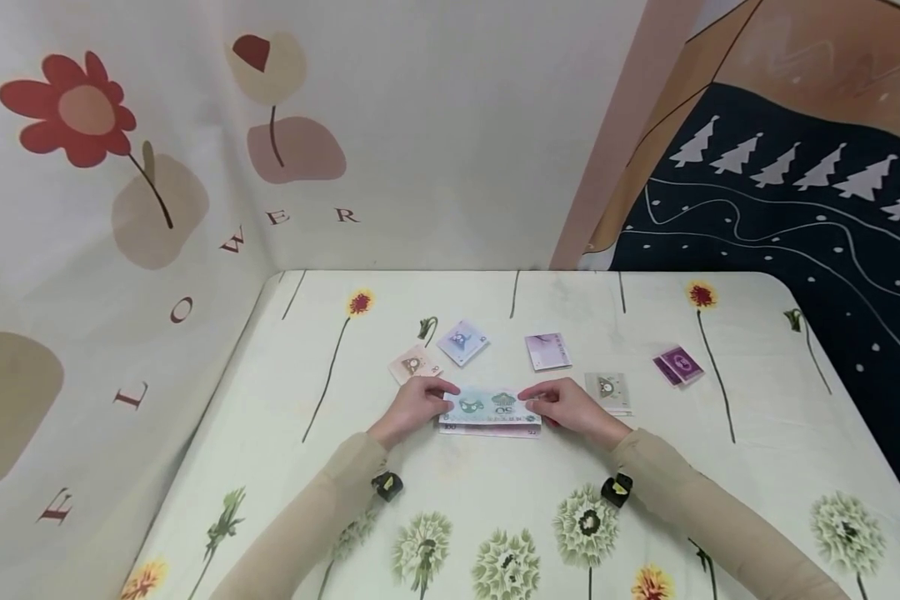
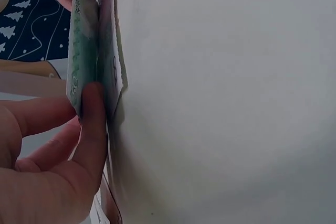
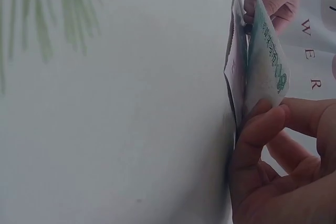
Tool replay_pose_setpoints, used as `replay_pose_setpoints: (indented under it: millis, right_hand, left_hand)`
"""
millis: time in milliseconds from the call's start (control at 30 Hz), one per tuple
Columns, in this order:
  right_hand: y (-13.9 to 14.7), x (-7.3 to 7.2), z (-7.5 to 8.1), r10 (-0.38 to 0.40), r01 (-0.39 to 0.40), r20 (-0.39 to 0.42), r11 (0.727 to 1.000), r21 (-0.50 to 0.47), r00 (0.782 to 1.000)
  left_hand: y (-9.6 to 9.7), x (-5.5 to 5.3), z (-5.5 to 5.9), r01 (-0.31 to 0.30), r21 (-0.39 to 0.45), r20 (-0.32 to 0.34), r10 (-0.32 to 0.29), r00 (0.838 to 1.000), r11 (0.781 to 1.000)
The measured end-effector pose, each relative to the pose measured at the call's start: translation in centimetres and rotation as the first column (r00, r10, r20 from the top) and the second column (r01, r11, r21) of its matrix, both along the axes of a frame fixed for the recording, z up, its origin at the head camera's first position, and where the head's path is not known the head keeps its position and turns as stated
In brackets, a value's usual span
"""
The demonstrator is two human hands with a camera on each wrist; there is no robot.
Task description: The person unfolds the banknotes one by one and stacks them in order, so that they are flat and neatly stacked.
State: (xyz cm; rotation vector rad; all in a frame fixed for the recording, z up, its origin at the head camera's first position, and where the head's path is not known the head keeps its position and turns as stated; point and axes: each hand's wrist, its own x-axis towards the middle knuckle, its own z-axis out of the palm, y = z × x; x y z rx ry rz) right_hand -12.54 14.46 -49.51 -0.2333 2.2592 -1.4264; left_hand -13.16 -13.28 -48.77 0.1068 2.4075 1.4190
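A green play banknote (image 1: 489, 406) marked 50 is stretched between both hands near the middle of the table. My left hand (image 1: 417, 408) pinches its left end, thumb against finger. The right hand (image 1: 570, 410) pinches the opposite end in the same way. Just below the green note's near edge shows a strip of a pinkish-purple banknote (image 1: 490, 431). In the left wrist view the green note (image 2: 84, 40) stands tilted, close beside the pinkish one (image 2: 109, 66). The right wrist view shows the green sheet (image 3: 266, 66) bent up; whether the two sheets are joined I cannot tell.
Beyond the hands lie an orange note (image 1: 412, 365), a blue note (image 1: 462, 342) and a light purple note (image 1: 548, 352). To the right are a grey-green stack (image 1: 607, 390) and dark purple folded notes (image 1: 678, 367). A flower-print cloth (image 1: 270, 492) covers the table.
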Motion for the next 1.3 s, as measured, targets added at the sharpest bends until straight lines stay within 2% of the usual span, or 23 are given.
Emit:
replay_pose_setpoints:
  millis: [200, 433, 767, 933, 1067, 1300]
  right_hand:
    - [0.1, 0.0, -0.2, -0.003, 0.003, 0.006, 0.999, 0.032, 1.000]
    - [0.3, -0.1, 0.1, 0.020, -0.017, -0.049, 0.998, 0.066, 0.999]
    - [0.5, -0.2, 0.3, 0.054, -0.054, 0.003, 0.998, 0.035, 0.999]
    - [0.3, -0.3, 0.6, 0.082, -0.084, 0.051, 0.996, 0.036, 0.995]
    - [0.2, -0.4, 1.0, 0.100, -0.103, 0.086, 0.994, 0.034, 0.991]
    - [-0.3, -0.9, 1.4, 0.111, -0.110, 0.084, 0.994, -0.015, 0.990]
  left_hand:
    - [0.3, 0.0, 0.4, 0.003, -0.052, -0.013, -0.004, 1.000, 0.999]
    - [0.4, -0.1, 0.5, 0.018, -0.086, -0.026, -0.020, 0.999, 0.996]
    - [0.5, -0.4, 0.7, 0.045, -0.159, -0.050, -0.054, 0.997, 0.986]
    - [0.3, -0.1, 1.1, 0.059, -0.222, -0.051, -0.072, 0.996, 0.973]
    - [-0.3, 0.4, 1.5, 0.043, -0.263, -0.058, -0.060, 0.997, 0.964]
    - [-2.0, 0.6, 2.7, -0.017, -0.242, -0.050, 0.005, 0.999, 0.970]
